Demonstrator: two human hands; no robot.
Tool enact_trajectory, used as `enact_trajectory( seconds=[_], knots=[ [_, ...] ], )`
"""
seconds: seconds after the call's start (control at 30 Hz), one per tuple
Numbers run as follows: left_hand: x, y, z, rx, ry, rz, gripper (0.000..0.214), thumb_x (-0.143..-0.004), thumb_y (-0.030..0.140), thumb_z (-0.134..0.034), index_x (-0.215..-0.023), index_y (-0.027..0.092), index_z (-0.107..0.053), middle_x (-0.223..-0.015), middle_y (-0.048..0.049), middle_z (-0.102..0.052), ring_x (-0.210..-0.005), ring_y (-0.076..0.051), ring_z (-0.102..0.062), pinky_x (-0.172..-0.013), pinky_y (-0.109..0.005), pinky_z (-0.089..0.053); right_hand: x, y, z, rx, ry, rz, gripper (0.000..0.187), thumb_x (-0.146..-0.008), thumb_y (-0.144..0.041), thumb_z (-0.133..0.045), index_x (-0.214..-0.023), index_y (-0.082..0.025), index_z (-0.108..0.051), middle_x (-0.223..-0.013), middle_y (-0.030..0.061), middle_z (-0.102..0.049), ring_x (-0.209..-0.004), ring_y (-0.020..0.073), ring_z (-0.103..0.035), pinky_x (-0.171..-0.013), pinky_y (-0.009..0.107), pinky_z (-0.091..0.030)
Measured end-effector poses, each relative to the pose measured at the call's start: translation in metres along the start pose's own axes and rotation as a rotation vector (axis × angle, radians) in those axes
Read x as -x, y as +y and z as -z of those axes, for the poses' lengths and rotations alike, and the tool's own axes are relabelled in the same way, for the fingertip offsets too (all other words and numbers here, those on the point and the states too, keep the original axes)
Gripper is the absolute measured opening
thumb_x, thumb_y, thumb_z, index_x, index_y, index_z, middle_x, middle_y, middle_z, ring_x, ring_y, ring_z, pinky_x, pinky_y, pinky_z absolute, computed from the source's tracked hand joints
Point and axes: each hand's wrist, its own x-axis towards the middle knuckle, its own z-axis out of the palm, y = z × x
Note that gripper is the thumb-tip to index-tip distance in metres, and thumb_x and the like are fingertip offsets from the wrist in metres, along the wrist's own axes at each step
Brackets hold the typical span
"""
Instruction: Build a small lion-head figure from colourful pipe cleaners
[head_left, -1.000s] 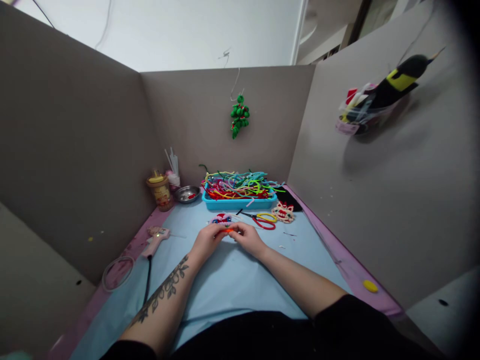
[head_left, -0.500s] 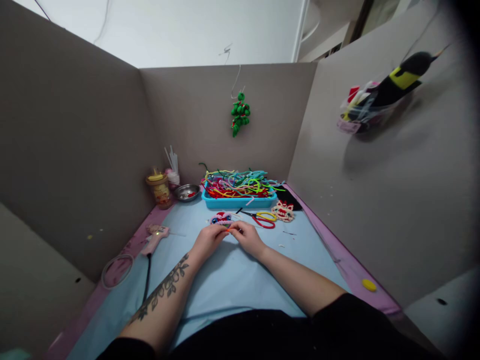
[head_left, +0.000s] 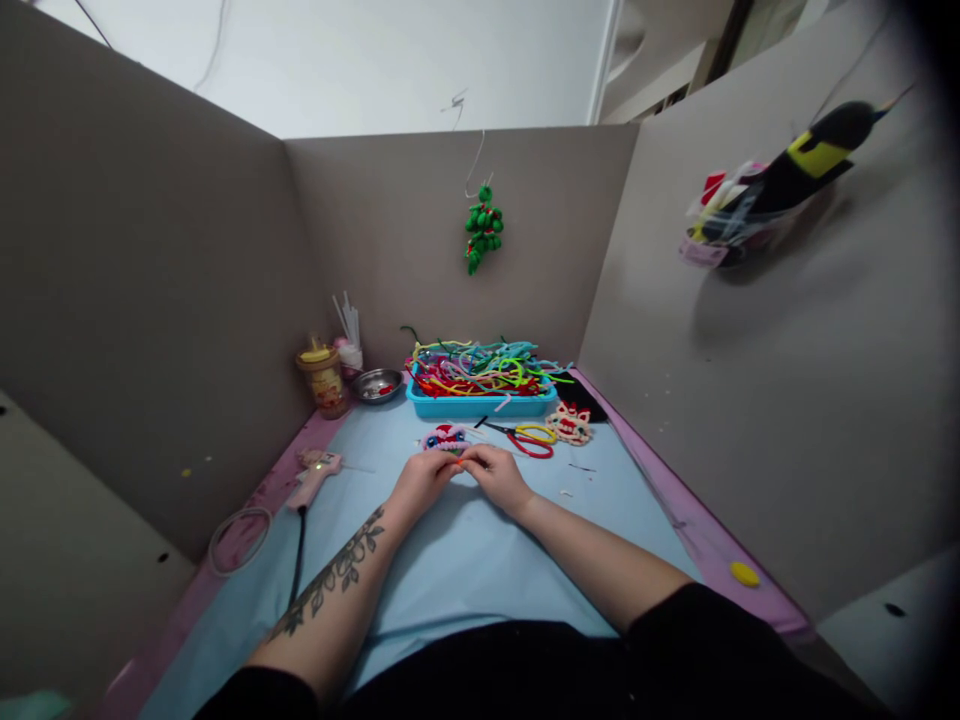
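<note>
My left hand (head_left: 420,480) and my right hand (head_left: 496,476) meet over the blue cloth, fingertips pinched together. Between them shows a tiny orange piece (head_left: 460,463), mostly covered by the fingers; its exact kind is unclear. Just beyond the fingers lies a fuzzy pink, red and blue pipe-cleaner face (head_left: 444,438), its near edge partly hidden by my hands. To the right of it are scissors (head_left: 534,438) with one red and one yellow handle loop. Beside those rests a peach and red pipe-cleaner face (head_left: 572,425).
A blue tray (head_left: 480,408) piled with coloured pipe cleaners stands at the back. Left of it are a metal bowl (head_left: 377,386) and a lidded cup (head_left: 325,380). A pink glue gun (head_left: 313,482) with its cord lies left. Grey panels (head_left: 390,240) enclose three sides.
The whole view has shifted very slightly. Both hands stay pinched together at the orange piece, with hardly any visible finger movement.
</note>
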Motion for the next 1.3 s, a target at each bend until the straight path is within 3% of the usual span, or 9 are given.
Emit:
enact_trajectory(
  seconds=[0.2, 0.43, 0.57, 0.73, 0.83, 1.03, 1.3],
  knots=[
    [-0.001, -0.001, 0.006, -0.006, 0.068, 0.052, 0.014, -0.082, 0.022, -0.059, -0.092, 0.02, -0.068, -0.087, -0.0041, -0.072, -0.08, -0.017, -0.065, -0.076, -0.028, -0.05, -0.004, -0.002, 0.003, -0.174, -0.031, -0.193, 0.033, -0.074, -0.03, -0.064, -0.104, -0.018, -0.062, -0.094, 0.0062, -0.068, -0.081, 0.0181, -0.063, -0.069, 0.029, -0.05],
    [-0.001, -0.001, 0.006, 0.056, 0.048, 0.088, 0.018, -0.078, 0.022, -0.064, -0.095, 0.019, -0.068, -0.087, -0.0042, -0.071, -0.076, -0.017, -0.065, -0.075, -0.029, -0.051, -0.007, -0.001, 0.004, -0.164, -0.074, -0.224, 0.012, -0.076, -0.028, -0.058, -0.077, -0.017, -0.063, -0.063, -0.0017, -0.06, -0.059, 0.0129, -0.055, -0.059, 0.025, -0.045],
    [-0.003, -0.003, 0.004, 0.168, 0.105, 0.215, 0.032, -0.073, 0.022, -0.067, -0.103, 0.017, -0.063, -0.095, -0.0069, -0.07, -0.075, -0.017, -0.066, -0.072, -0.03, -0.053, -0.006, 0.006, 0.003, -0.221, -0.027, -0.274, 0.016, -0.077, -0.033, -0.057, -0.081, -0.018, -0.06, -0.064, -0.0018, -0.059, -0.059, 0.0132, -0.055, -0.054, 0.024, -0.044],
    [-0.005, -0.004, 0.007, 0.325, 0.156, 0.311, 0.018, -0.077, 0.025, -0.061, -0.092, 0.015, -0.064, -0.086, -0.0061, -0.071, -0.076, -0.018, -0.066, -0.069, -0.029, -0.053, -0.006, 0.008, 0.002, -0.283, -0.014, -0.321, 0.016, -0.075, -0.033, -0.057, -0.082, -0.018, -0.058, -0.064, -0.0015, -0.06, -0.058, 0.0138, -0.056, -0.054, 0.025, -0.046],
    [-0.005, -0.005, 0.009, 0.247, 0.137, 0.297, 0.013, -0.077, 0.025, -0.06, -0.084, 0.016, -0.066, -0.081, -0.0053, -0.07, -0.073, -0.017, -0.064, -0.067, -0.027, -0.051, -0.006, 0.008, 0.003, -0.232, -0.013, -0.294, 0.012, -0.075, -0.028, -0.056, -0.081, -0.019, -0.059, -0.063, -0.0014, -0.06, -0.058, 0.014, -0.056, -0.057, 0.026, -0.046],
    [-0.004, -0.005, 0.008, 0.181, 0.033, 0.27, 0.01, -0.077, 0.02, -0.057, -0.079, 0.016, -0.066, -0.077, -0.0043, -0.069, -0.071, -0.016, -0.062, -0.069, -0.027, -0.048, -0.007, 0.008, 0.007, -0.048, -0.02, -0.1, 0.012, -0.074, -0.021, -0.055, -0.079, -0.019, -0.066, -0.075, 0.0017, -0.065, -0.071, 0.0158, -0.058, -0.069, 0.028, -0.046],
    [-0.005, 0.004, 0.009, 0.321, -0.062, 0.36, 0.014, -0.079, 0.025, -0.051, -0.075, 0.015, -0.06, -0.06, 0.0004, -0.059, -0.055, -0.013, -0.053, -0.055, -0.023, -0.041, -0.007, 0.007, 0.007, -0.072, -0.039, -0.101, 0.011, -0.075, -0.021, -0.055, -0.077, -0.018, -0.066, -0.075, 0.0022, -0.065, -0.071, 0.0156, -0.058, -0.068, 0.028, -0.047]
  ],
)
